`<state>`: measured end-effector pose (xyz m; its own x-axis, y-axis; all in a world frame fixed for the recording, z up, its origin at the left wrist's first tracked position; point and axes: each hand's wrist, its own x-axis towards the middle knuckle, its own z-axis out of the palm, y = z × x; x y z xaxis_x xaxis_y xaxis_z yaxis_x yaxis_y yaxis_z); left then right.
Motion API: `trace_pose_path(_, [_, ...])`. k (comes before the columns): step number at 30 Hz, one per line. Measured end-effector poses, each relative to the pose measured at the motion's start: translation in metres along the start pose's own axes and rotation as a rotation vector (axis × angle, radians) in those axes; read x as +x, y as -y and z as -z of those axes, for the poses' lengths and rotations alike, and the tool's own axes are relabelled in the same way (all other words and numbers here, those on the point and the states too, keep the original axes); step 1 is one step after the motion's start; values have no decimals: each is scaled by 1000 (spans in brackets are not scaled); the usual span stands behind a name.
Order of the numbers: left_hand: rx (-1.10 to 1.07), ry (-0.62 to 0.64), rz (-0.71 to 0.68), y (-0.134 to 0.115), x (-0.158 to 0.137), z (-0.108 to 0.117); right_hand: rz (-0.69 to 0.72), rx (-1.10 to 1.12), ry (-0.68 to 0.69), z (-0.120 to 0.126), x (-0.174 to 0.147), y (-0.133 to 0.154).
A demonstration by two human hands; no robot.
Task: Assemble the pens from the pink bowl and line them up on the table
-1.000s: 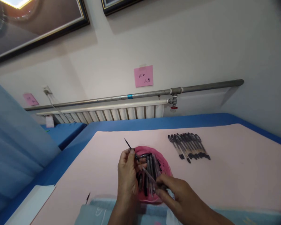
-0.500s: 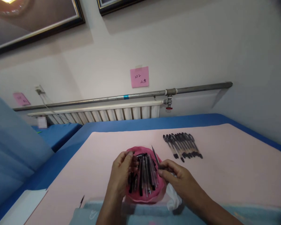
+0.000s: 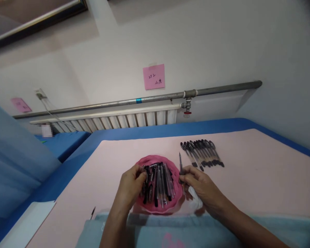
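Note:
A pink basket (image 3: 158,208) with a wavy rim holds several black and clear pens (image 3: 162,186). My right hand (image 3: 200,182), at the basket's right side, pinches an uncapped pen (image 3: 181,163) with its point upward. White crumpled material, like tissue (image 3: 195,199), shows below that palm; whether the hand grips it I cannot tell. My left hand (image 3: 131,182) is at the basket's left rim, thumb and fingers pressed together. Something dark shows by its fingertips, too small to name. Several capped pens (image 3: 203,153) lie side by side in a row beyond my right hand.
Pink sheeting (image 3: 260,172) covers the blue-edged table. One loose pen (image 3: 93,212) lies at the front left, near a light blue cloth (image 3: 144,232) along the front edge. White paper (image 3: 32,220) lies farther left. Behind the table are a radiator (image 3: 124,120) and a pipe (image 3: 105,105).
My right hand has shifted slightly right with the pen, which now stands more upright. My left hand has drawn back left from over the pens, its fingers closing. The view has tipped down slightly.

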<state>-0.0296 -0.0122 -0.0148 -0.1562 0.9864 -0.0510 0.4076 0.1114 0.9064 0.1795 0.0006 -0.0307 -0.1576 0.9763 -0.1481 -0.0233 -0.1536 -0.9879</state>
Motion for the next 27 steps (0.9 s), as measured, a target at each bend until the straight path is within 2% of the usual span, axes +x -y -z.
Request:
trace_pose_path(7, [184,122,-35,-4,-10,6,-6,12,37,0,-1,1])
trace_pose_path(13, [301,-53,-83,-9,-21,-5,-12,47,52,0,0,-2])
trace_pose_path(16, [372,-62,-93,-8,-21,-14,-20,47,47,0,1,-4])
trace_pose_path(21, [213,-92,-129,4,-20,-24,-13,43,44,-1,1,-5])
trace_pose_path(27, [262,-114,-106,2,-18,-16,-4,53,19,-2,-2,1])
